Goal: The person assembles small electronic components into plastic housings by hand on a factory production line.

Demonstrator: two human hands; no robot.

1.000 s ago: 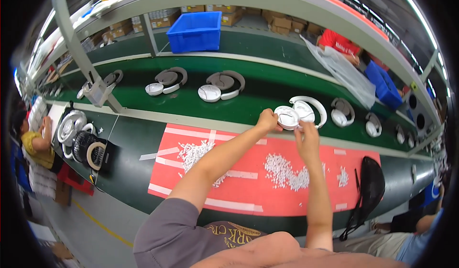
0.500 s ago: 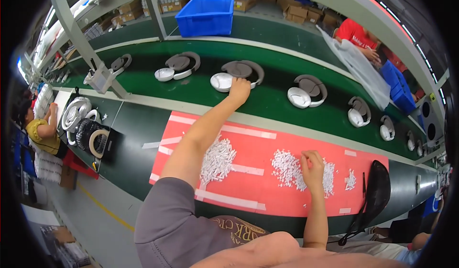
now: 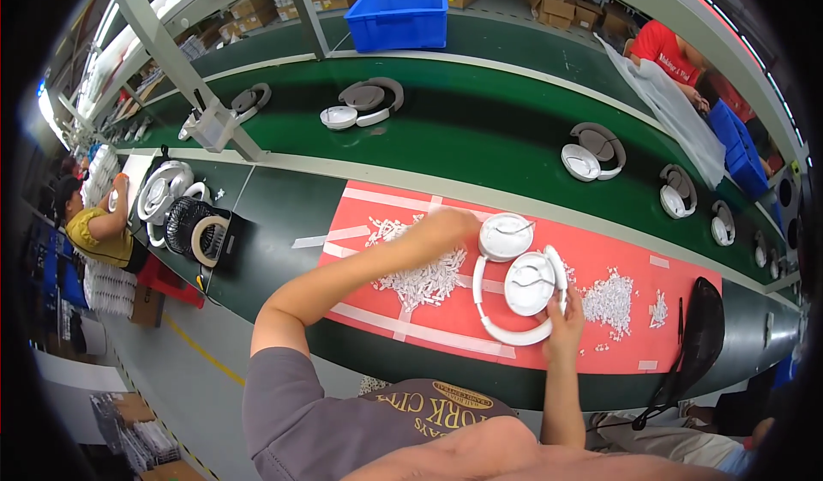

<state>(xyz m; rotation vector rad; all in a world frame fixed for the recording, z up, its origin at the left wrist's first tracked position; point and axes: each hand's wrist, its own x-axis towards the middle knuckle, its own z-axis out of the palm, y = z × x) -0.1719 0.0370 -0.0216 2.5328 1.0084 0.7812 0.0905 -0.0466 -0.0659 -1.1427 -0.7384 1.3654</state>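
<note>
A pair of white headphones (image 3: 484, 309) is over the red mat (image 3: 360, 215) in front of me. Both ear cups face up, with thin dark wires showing on them. My right hand (image 3: 564, 314) grips the lower right side, by the ear cup and headband. Beside the other ear cup is my left hand (image 3: 454, 226), its fingers blurred, so I cannot tell whether they touch it. Under the left forearm spreads a pile of white stick-like pieces (image 3: 429, 284). To the right of the headphones lie a heap of smaller white bits (image 3: 609, 301) and a little pile of white pieces (image 3: 658, 309).
More headphones (image 3: 583, 165) stand along the green conveyor belt (image 3: 480, 121) behind the mat. A black fan (image 3: 190, 228) and white headphones (image 3: 163, 191) sit at left, a black mesh object (image 3: 699, 335) at right. Across the belt are a blue bin (image 3: 399, 18) and a co-worker in red (image 3: 660, 57).
The headphones my left hand was touching on the belt are now over the mat, with my right hand on them. My left hand has come back toward me. The view has shifted.
</note>
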